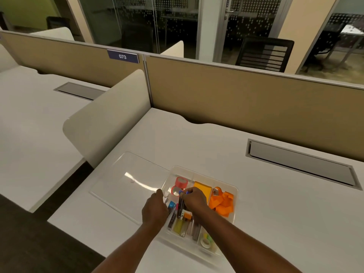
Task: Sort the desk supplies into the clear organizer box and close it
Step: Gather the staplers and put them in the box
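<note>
A clear organizer box [234, 205] lies open on the white desk, its clear lid [128, 180] flat to the left. Inside are two pink tape rolls [181, 182], a yellow sticky-note pad [202, 189], an orange lanyard [222, 202], several pens and markers [181, 223] and pale tape rolls [206, 241]. My right hand [195, 200] hovers over the long middle compartment, fingers pinched on a pen with a blue cap [182, 193]. My left hand [154, 210] rests on the box's left wall, fingers curled against the rim.
A beige divider panel [110, 119] stands left of the lid. A tan partition wall [246, 99] runs along the desk's back. A grey cable hatch [299, 164] sits in the desk at the right. The desk's front edge drops off at the lower left.
</note>
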The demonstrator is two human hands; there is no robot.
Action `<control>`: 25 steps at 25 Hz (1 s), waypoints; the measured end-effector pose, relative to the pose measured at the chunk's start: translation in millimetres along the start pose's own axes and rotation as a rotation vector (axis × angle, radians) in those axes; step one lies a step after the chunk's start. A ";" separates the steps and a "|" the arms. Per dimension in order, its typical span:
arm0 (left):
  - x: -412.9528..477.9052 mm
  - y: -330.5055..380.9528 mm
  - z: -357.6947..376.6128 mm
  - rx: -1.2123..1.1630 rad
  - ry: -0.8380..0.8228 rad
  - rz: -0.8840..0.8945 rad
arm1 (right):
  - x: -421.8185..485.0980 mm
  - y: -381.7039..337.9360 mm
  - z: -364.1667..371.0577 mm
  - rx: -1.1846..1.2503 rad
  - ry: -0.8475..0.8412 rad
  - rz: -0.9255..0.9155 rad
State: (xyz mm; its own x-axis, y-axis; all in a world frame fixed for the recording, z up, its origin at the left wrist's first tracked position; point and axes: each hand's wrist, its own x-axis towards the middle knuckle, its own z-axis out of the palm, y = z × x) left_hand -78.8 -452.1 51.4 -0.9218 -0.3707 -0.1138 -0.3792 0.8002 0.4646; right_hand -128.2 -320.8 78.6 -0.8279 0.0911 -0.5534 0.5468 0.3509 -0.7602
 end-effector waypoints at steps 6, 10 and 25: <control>-1.5 -8.8 -0.8 0.166 -0.003 0.032 | 2.6 -5.8 18.5 -0.087 0.005 0.004; 0.9 -8.5 -2.3 0.015 -0.021 0.116 | 2.1 -5.0 24.7 -0.115 0.004 -0.005; -10.2 -6.5 4.3 0.237 -0.184 0.110 | -4.1 5.6 7.1 -0.307 0.024 -0.237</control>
State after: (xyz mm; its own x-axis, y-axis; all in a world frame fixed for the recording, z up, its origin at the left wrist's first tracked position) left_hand -67.3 -451.5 45.8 -0.9495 -0.2014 -0.2407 -0.2644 0.9265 0.2678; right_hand -120.9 -325.9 74.2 -0.9315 -0.0051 -0.3636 0.2803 0.6269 -0.7270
